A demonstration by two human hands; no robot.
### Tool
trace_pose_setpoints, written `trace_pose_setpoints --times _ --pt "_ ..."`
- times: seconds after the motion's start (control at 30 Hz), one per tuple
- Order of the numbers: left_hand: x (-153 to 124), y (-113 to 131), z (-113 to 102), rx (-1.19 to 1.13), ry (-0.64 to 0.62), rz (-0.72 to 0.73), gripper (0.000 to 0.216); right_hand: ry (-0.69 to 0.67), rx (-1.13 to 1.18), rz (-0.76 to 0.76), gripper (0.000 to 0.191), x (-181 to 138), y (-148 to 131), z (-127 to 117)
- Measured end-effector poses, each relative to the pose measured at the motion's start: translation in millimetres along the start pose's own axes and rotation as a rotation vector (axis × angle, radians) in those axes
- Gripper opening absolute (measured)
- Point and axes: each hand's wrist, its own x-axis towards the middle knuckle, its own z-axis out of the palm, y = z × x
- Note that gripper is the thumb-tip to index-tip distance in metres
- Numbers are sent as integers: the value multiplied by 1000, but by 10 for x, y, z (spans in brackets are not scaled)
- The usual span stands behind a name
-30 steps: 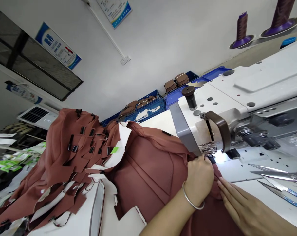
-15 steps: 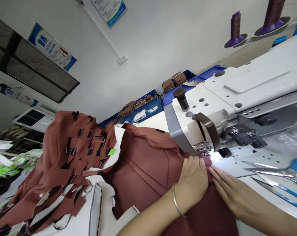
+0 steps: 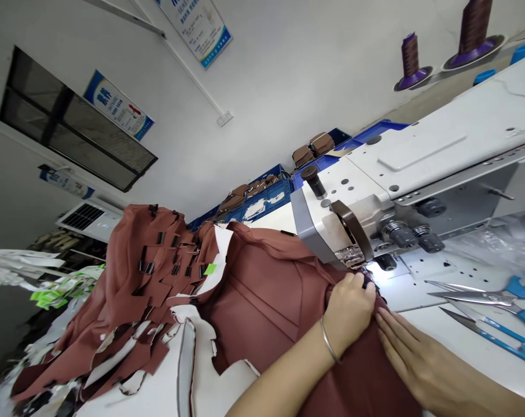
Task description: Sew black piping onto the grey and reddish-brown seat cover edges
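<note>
My left hand point(image 3: 351, 310) is gripping a reddish-brown leathery cover point(image 3: 279, 284) at a white metal sewing machine point(image 3: 436, 145), right hand point(image 3: 418, 353) pressing flat; panels point(image 3: 245, 324) are looking seamed, edge stitching hidden.

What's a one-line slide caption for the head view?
Left hand curled and right hand flat on reddish-brown material at a sewing machine, blue-handled scissors lying nearby.

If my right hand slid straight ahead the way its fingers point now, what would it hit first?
Most likely the left hand, curled over the maroon material just beyond the right hand's fingertips. Their relative height is hard to judge from this single view.
</note>
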Motion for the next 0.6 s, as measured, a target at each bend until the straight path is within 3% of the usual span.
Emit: trace_pose_setpoints --times 0.07,0.23,0.6 --pt "-5 -15 5 -73 -42 -41 16 -7 0 -2 44 -20 7 24" --pt "-24 5 21 -151 38 -151 14 11 -18 -17 43 -30 30 33" --pt "19 -37 205 -157 81 -107 16 0 2 -16 39 17 60 -33"
